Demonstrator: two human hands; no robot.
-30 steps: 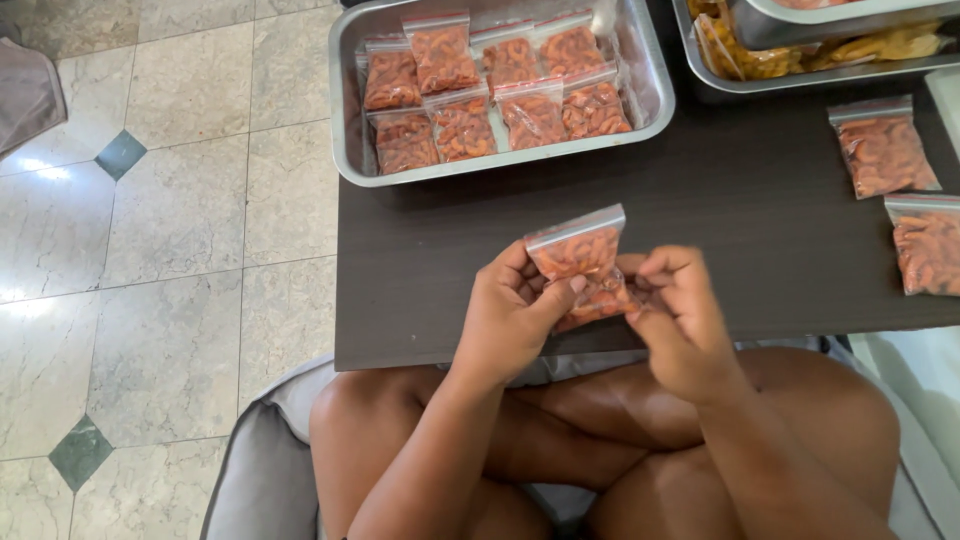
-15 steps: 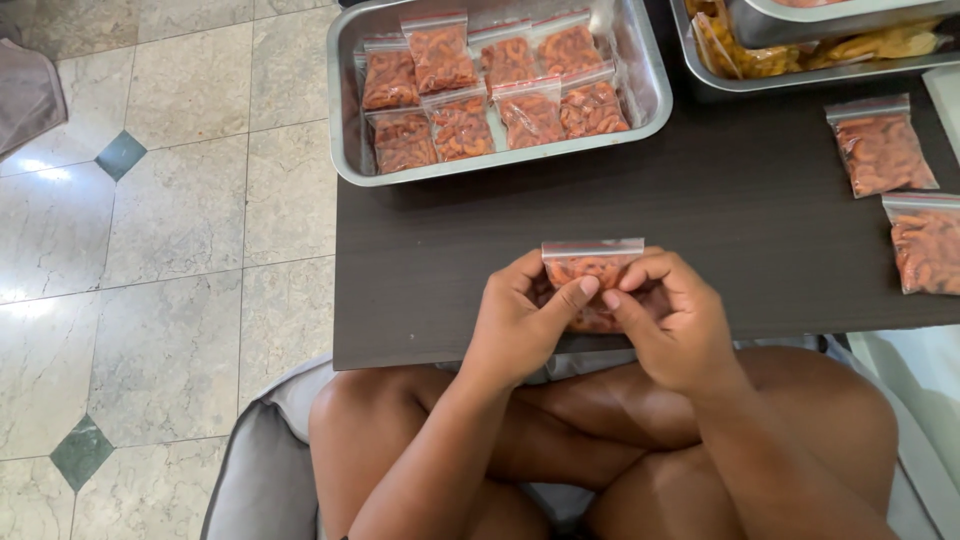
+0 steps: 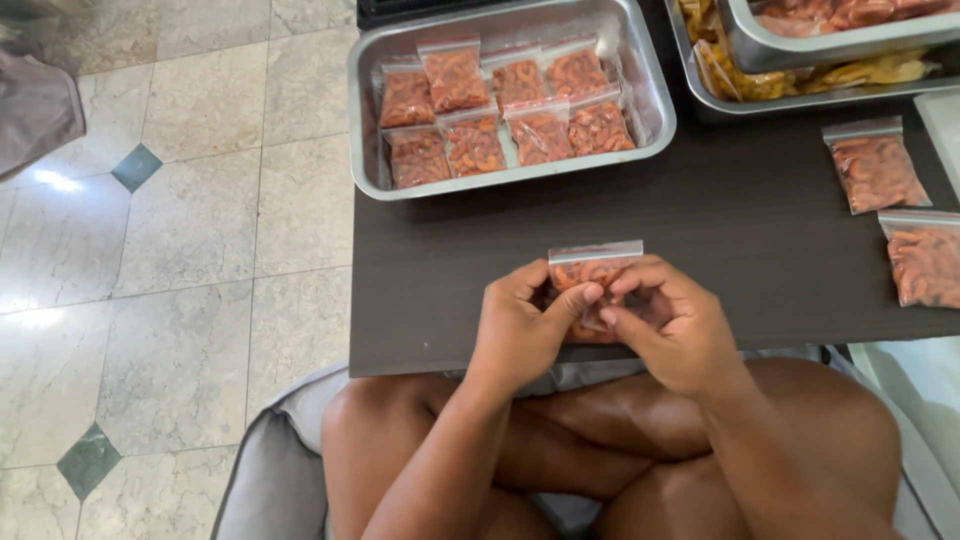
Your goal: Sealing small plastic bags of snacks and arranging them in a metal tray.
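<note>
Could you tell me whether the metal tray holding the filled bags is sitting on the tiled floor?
No, the metal tray of filled bags rests on the dark table, beyond both hands.

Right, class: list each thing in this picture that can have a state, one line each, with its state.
Held bag: filled, pinched by both hands over the table.
Left hand: gripping the bag.
Right hand: gripping the bag.
Tray: holds eight filled bags.
Two bags: lying flat on the table.

Dark table (image 3: 460,270) with trays (image 3: 655,105), bags (image 3: 875,170)
</note>
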